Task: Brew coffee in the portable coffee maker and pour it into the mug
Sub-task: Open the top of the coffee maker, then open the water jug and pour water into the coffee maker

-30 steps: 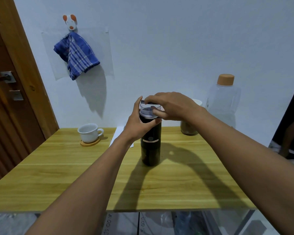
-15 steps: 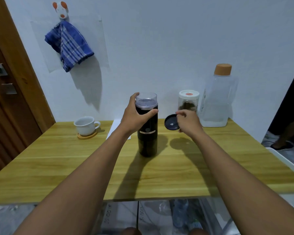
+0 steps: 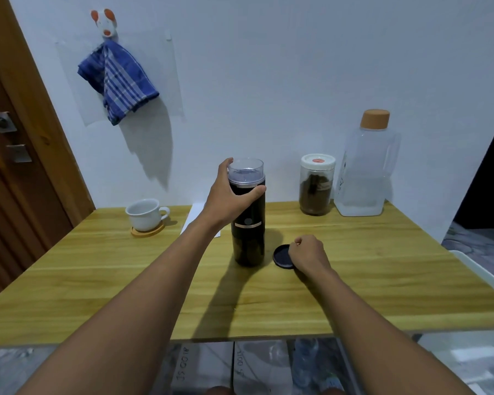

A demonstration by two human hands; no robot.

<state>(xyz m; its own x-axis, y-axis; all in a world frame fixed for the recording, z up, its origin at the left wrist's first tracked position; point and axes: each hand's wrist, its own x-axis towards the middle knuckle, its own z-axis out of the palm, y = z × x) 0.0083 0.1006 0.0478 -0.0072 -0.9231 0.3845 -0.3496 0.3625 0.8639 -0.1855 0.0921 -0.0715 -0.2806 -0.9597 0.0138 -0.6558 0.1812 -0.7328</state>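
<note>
The black portable coffee maker (image 3: 248,238) stands upright mid-table, with a clear open-topped chamber on top. My left hand (image 3: 228,195) wraps around its upper body. Its round black lid (image 3: 281,256) lies flat on the table just right of the base, and my right hand (image 3: 308,253) rests on the lid's right edge, fingers curled on it. A white mug (image 3: 144,214) sits on a wooden coaster at the back left, apart from both hands.
A glass jar of ground coffee (image 3: 316,188) with a white lid and a clear water bottle (image 3: 367,172) with an orange cap stand at the back right against the wall. White paper (image 3: 193,220) lies behind my left wrist. The wooden table (image 3: 97,280) ends close in front.
My right hand took the lid off the coffee maker, carried it right and down, and set it on the table beside the base. My left hand kept its hold on the body.
</note>
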